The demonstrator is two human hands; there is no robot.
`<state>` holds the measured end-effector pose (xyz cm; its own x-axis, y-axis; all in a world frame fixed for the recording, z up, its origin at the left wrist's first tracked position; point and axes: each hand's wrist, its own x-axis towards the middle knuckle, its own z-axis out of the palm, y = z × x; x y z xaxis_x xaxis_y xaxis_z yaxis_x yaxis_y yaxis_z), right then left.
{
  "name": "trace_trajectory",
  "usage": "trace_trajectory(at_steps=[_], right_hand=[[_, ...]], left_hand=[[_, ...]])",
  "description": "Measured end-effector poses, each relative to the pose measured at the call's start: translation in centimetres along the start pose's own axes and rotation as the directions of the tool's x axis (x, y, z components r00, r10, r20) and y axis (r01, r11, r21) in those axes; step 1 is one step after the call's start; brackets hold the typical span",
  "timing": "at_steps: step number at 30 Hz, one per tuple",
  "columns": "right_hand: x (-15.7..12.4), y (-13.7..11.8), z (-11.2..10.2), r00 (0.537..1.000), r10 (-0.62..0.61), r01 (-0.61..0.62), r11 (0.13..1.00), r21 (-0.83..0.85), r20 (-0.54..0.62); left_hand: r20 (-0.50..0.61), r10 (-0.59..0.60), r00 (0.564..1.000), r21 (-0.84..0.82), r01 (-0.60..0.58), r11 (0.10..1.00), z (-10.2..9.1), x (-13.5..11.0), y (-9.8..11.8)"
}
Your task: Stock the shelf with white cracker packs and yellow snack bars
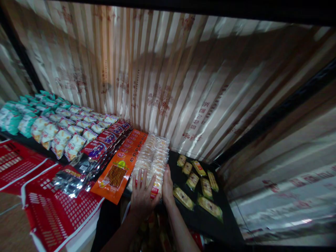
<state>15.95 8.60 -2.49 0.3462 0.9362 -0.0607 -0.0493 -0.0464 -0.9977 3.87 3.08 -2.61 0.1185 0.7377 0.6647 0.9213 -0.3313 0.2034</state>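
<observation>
My left hand [141, 195] lies flat, fingers spread, on the near end of a row of clear-wrapped pale biscuit packs [154, 154] on a black shelf [199, 217]. Beside it, my right hand [168, 187] presses edge-on against the right side of the same row, fingers together and stretched out. Left of the row lies a line of orange snack packets [123, 164]. To the right, several small yellow-brown wrapped snacks [196, 182] lie spread out on the black surface.
Further left are rows of red-and-blue packets [105, 138], yellow-and-white bags [65, 136] and teal bags [23, 112]. Silver foil packs [70, 180] lie by red plastic baskets [52, 206] at lower left. Striped shiny sheeting [168, 70] covers the back and right.
</observation>
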Motion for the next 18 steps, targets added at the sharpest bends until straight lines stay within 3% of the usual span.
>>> trace_trajectory(at_steps=[5, 11, 14, 18], right_hand=[[0.1, -0.2, 0.2, 1.0, 0.009, -0.01, 1.0, 0.028, 0.013], [0.9, 0.4, -0.2, 1.0, 0.021, -0.021, 0.981, 0.193, 0.001], [3.1, 0.3, -0.7, 0.998, -0.022, 0.031, 0.983, 0.179, -0.051], [7.3, -0.8, -0.9, 0.997, -0.062, 0.067, 0.988, 0.137, -0.038]], left_hand=[[-0.004, -0.024, 1.0, -0.011, 0.024, 1.0, 0.1, 0.1, 0.1], [-0.019, -0.024, 1.0, 0.02, 0.024, 1.0, 0.3, -0.3, 0.0], [-0.046, -0.024, 0.999, -0.018, 0.023, 1.0, 0.6, -0.7, 0.4], [-0.047, 0.08, 0.996, -0.047, -0.082, 0.996, 0.9, -0.5, 0.8]])
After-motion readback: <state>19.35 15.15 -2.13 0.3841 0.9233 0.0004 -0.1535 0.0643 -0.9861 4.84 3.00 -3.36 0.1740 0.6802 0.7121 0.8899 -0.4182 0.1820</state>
